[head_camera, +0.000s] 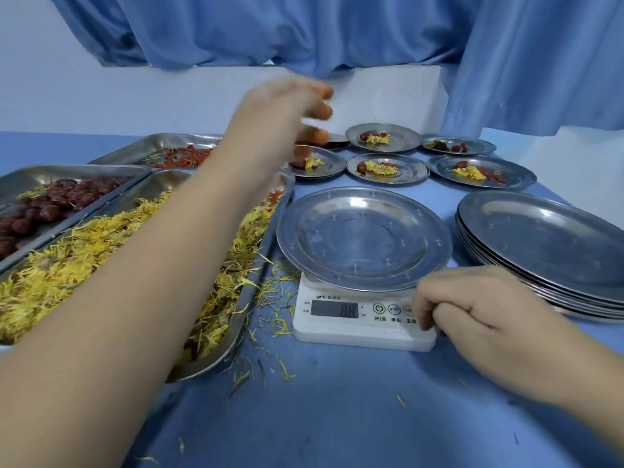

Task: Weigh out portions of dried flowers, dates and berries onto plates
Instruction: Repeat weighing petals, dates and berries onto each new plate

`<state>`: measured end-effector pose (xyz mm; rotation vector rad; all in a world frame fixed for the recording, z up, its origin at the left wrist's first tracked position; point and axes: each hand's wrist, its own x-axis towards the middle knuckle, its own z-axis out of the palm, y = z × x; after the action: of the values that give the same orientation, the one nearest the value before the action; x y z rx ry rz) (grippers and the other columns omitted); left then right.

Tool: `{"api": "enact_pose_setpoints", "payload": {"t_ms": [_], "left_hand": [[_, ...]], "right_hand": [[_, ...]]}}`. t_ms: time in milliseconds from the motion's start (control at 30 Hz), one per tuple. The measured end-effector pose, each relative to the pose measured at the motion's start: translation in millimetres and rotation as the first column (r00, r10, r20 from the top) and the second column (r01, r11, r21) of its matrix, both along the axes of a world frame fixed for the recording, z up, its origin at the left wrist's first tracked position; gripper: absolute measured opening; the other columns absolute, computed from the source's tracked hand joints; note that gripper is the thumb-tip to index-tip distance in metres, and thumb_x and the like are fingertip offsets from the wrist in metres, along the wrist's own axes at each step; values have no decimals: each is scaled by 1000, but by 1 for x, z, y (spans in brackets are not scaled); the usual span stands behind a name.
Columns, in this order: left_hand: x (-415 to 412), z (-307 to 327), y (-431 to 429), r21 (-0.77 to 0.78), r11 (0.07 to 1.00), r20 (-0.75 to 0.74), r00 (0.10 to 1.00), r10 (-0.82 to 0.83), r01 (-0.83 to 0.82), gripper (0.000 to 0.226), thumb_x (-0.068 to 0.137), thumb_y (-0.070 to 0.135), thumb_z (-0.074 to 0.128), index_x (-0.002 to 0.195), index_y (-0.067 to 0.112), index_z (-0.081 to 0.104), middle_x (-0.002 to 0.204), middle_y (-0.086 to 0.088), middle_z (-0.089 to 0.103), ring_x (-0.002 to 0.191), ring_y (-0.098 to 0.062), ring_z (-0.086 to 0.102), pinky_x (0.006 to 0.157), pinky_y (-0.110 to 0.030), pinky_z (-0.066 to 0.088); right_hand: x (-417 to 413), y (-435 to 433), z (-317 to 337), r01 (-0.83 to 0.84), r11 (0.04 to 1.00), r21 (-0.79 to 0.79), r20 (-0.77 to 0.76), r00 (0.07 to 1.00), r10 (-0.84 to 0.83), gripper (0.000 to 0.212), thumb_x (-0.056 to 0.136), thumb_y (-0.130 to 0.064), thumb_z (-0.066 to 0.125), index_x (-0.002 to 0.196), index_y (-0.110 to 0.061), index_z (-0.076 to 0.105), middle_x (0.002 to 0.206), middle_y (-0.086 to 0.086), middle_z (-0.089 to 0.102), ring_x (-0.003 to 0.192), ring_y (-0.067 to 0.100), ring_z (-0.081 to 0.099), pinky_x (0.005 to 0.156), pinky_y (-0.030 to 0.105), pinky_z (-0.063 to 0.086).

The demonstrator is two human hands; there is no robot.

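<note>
An empty steel plate (364, 238) sits on the white scale (341, 329), whose display reads 88. My right hand (479, 319) rests at the scale's front right corner, fingers curled, one fingertip on the rightmost button. My left hand (287, 109), blurred, hangs over the filled plate (329, 163) at the back with fingers loosely spread and nothing visible in them. On the left stand trays of yellow dried flowers (101, 251), dark red dates (44, 204) and red berries (182, 157).
Several filled plates (486, 170) stand in two rows at the back. A stack of empty plates (547, 244) stands to the right of the scale. Loose petals (277, 319) litter the blue tablecloth. Blue curtains hang behind.
</note>
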<state>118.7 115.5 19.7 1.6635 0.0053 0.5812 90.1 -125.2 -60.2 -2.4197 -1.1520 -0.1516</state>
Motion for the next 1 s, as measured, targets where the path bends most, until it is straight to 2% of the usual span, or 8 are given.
{"api": "enact_pose_setpoints", "payload": {"t_ms": [133,267,433,600,667,800,867,1000], "left_hand": [[-28,19,19,-115,992,137,990,-25,41,18,85,27,57,97,21,70,84,3,70,71,-17,65,62,-27,49],[-47,11,40,18,1000,-21,1000,-1,2,16,87,20,56,93,21,71,85,1,70,66,-15,64,68,-32,49],[-76,13,78,282,959,-246,968,56,16,18,97,20,52,98,21,70,69,8,70,67,-12,68,51,-20,48],[-97,14,99,620,781,-349,918,187,77,16,97,33,52,100,32,68,90,16,72,78,-2,69,73,-27,52],[-99,16,103,721,687,-348,905,246,90,15,96,34,53,96,36,67,88,15,70,75,4,66,70,-27,49],[-100,26,116,695,718,-272,915,297,-27,15,96,31,53,99,32,68,89,1,73,84,-21,69,74,-39,55],[-98,30,126,714,698,-238,919,314,-54,15,96,29,53,97,32,68,85,3,74,79,-17,70,62,-27,50],[-86,26,146,760,650,-285,890,356,-17,14,96,27,53,99,30,66,88,5,73,80,-14,70,60,-16,41]], "right_hand": [[0,3,-4,-92,995,42,44,995,90,22,68,-9,37,61,-26,50,59,-12,51,63,10,49,58,29,42],[2,2,-5,-95,991,90,130,988,83,24,65,-4,39,58,-23,51,56,-12,50,58,7,47,54,23,40],[-1,4,-3,-81,983,163,179,983,51,28,62,1,41,56,-23,52,50,-21,42,55,1,46,50,11,32],[-7,17,2,-91,954,286,196,980,35,28,62,4,40,56,-20,53,49,-22,42,52,1,46,49,10,31],[-8,27,8,-89,935,344,187,982,25,26,62,3,39,58,-19,52,48,-16,43,51,3,45,47,12,30],[-9,46,13,-34,906,422,165,985,-40,24,62,-2,37,52,-21,49,50,-8,46,52,9,45,45,19,30],[-13,52,9,-31,908,418,203,977,-60,22,60,0,38,52,-18,49,47,-10,40,53,13,42,47,25,31],[-22,55,-6,-71,959,276,310,950,-19,20,61,-1,36,54,-16,48,50,-10,41,47,12,39,44,29,35]]}}
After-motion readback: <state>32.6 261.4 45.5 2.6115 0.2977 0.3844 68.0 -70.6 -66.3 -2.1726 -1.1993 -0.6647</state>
